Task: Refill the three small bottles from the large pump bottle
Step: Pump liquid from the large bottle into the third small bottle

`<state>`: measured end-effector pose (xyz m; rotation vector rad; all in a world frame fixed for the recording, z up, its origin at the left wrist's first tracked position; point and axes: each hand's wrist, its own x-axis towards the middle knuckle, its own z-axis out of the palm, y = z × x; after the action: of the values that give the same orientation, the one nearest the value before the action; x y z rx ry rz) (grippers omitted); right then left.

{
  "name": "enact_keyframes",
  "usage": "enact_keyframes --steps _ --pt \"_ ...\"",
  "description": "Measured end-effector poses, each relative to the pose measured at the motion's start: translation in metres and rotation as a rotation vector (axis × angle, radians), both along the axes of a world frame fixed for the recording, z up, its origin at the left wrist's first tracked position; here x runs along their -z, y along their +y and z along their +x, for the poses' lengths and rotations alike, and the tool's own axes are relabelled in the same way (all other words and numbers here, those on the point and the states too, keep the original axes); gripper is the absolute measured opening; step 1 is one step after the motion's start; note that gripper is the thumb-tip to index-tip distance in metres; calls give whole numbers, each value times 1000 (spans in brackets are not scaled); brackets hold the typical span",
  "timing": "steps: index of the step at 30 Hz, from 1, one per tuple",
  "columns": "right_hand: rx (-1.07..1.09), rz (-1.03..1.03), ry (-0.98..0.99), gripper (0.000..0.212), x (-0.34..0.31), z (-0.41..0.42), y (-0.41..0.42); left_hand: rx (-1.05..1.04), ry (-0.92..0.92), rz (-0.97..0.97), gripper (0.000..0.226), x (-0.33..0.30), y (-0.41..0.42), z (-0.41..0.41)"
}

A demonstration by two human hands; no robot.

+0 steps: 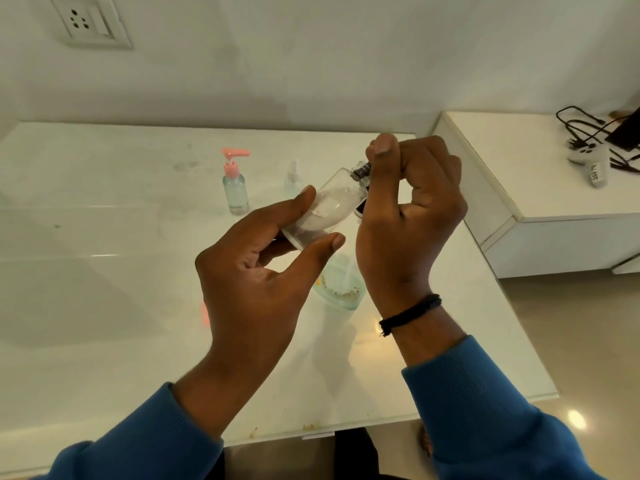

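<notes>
My left hand (263,271) grips a clear small bottle (329,206), tilted so that its neck points up and to the right, above the white table (104,271). My right hand (412,209) pinches the dark cap (362,171) at that neck with thumb and curled fingers. A pink-pump bottle (235,183) with clear liquid stands upright behind my hands. A small clear spray bottle (292,180) stands just right of it. Below my hands a larger clear bottle (341,285) stands on the table, mostly hidden by them.
A white side cabinet (540,188) stands at the right, carrying black cables (585,128) and a white plug adapter (587,155). A wall socket (88,20) sits at the upper left. The table's front edge runs near my sleeves.
</notes>
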<state>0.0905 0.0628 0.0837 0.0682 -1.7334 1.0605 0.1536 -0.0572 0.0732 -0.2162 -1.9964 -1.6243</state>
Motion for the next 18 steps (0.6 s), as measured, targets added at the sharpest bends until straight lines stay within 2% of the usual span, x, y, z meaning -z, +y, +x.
enact_keyframes --steps 18 --pt "-1 -47 -2 27 -1 4 4 7 11 13 44 0 -1 -2"
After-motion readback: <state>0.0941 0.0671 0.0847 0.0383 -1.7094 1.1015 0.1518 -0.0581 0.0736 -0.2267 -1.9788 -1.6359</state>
